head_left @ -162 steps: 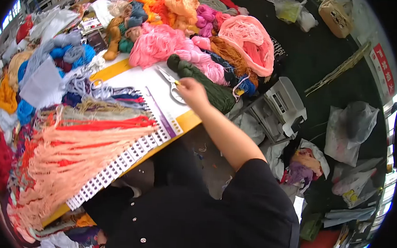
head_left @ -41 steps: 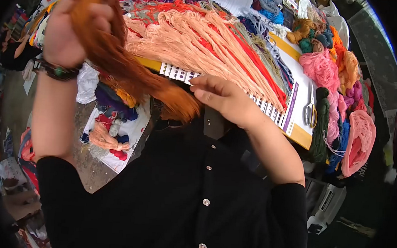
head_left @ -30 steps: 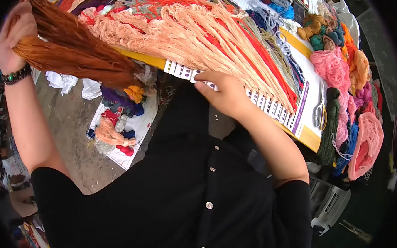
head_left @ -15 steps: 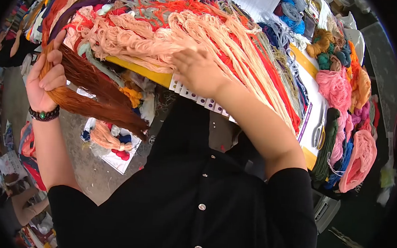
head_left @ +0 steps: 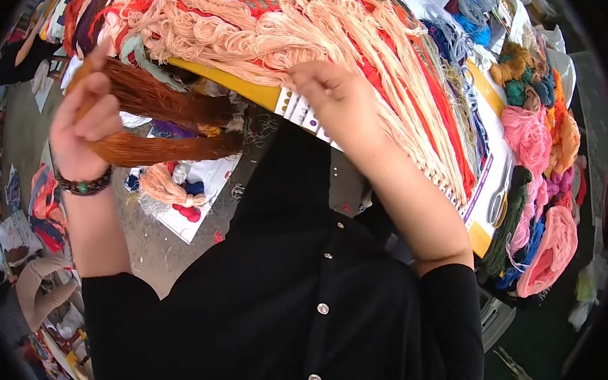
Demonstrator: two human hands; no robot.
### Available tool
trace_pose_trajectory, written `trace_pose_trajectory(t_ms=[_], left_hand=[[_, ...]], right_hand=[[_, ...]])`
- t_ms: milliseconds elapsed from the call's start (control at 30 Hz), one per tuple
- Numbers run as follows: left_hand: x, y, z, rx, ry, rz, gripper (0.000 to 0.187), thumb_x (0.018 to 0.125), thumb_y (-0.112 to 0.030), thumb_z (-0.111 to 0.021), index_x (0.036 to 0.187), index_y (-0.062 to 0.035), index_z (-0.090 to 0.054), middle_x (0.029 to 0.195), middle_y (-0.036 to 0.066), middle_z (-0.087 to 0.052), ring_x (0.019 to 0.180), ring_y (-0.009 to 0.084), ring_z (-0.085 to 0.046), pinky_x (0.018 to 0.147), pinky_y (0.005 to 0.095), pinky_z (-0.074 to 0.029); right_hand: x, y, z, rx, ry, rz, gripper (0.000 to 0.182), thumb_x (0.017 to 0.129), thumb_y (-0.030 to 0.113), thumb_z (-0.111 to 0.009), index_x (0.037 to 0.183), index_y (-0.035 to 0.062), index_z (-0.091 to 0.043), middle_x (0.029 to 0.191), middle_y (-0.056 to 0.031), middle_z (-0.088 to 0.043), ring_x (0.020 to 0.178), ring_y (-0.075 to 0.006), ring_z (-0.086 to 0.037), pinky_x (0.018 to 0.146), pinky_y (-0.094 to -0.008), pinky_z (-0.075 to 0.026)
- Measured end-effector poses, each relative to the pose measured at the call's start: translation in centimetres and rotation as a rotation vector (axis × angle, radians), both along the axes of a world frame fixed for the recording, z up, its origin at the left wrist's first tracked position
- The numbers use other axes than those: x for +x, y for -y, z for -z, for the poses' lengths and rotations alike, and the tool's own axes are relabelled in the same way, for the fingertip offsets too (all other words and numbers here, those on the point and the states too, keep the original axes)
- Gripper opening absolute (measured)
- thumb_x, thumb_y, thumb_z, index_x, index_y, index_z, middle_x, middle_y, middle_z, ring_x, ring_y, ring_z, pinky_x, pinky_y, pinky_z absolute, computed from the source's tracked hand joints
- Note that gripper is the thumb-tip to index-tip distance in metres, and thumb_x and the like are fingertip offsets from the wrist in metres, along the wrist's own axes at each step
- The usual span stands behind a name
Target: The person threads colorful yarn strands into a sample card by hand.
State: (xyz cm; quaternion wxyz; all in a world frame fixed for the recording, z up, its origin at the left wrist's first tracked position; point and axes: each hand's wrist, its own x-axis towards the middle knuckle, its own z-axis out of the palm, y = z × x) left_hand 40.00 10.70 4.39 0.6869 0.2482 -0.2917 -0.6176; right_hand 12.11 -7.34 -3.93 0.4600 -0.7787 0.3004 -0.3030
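On the left, my left hand [head_left: 85, 124] is closed around a hank of rust-brown thread [head_left: 174, 151], its two strands hanging out to the right past the table edge. That hand is a little blurred. My right hand [head_left: 337, 98] is at the front edge of the table, fingers curled and pinched together; whatever they hold, if anything, is hidden. Just under it is a white card strip with dark-dotted holes [head_left: 302, 112]. Peach thread [head_left: 223, 35] lies in loose loops and long strands over the table, touching or close behind my right hand, with red thread [head_left: 421, 103] among it.
Scissors [head_left: 500, 198] lie on the table's right part beside pink skeins [head_left: 526, 137] and dark green thread [head_left: 511, 203]. Below on the floor, a white sheet [head_left: 187, 218] carries small bundles of thread. Another person's arm [head_left: 37, 292] shows at lower left.
My left hand has moved right and down with the brown thread, whose strands now spread apart. My right hand has shifted right and its fingers have curled from a flatter pose on the peach thread.
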Motion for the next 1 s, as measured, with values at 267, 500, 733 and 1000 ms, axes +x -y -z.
trace_pose_trajectory(t_ms=[267,500,733,1000], left_hand=[[-10.2,4.0,5.7,0.087,-0.395,-0.03,0.053,0.094,-0.026,-0.044,0.138,-0.0015,-0.029,0.134,0.014,-0.045,0.1,0.018,-0.057,0.088,0.0353,-0.048],[-15.0,2.1,10.3,0.132,0.316,0.093,0.044,0.087,-0.027,-0.058,0.117,0.0048,-0.052,0.111,0.016,-0.059,0.108,0.0229,-0.055,0.093,0.0364,-0.043],[-15.8,1.3,8.4,0.324,0.252,0.005,0.036,0.084,-0.001,-0.05,0.119,0.0048,-0.049,0.096,0.013,-0.064,0.078,0.0193,-0.065,0.075,0.0296,-0.051],[-18.5,2.1,7.3,0.257,0.323,0.036,0.05,0.085,-0.001,-0.052,0.133,0.0018,-0.038,0.106,0.01,-0.059,0.077,0.0138,-0.063,0.068,0.0247,-0.051]], right_hand=[[1.2,-8.7,2.7,0.287,-0.092,-0.562,0.033,0.085,0.024,-0.061,0.103,-0.0025,-0.056,0.086,-0.0201,-0.061,0.086,-0.0336,-0.06,0.077,-0.039,-0.047],[-2.3,-7.1,3.4,0.343,-0.052,-0.568,0.024,0.086,0.025,-0.059,0.094,0.0031,-0.064,0.083,-0.0132,-0.064,0.078,-0.0243,-0.062,0.074,-0.0336,-0.048],[-4.2,-6.1,-0.9,0.532,-0.006,-0.178,0.023,0.092,0.015,-0.055,0.099,-0.0043,-0.064,0.087,-0.0041,-0.065,0.081,-0.0081,-0.057,0.076,-0.0239,-0.046],[-4.3,-7.0,-1.9,0.884,0.093,-0.209,0.014,0.091,0.01,-0.055,0.092,-0.0032,-0.061,0.076,-0.0023,-0.059,0.069,-0.0072,-0.052,0.066,-0.022,-0.045]])
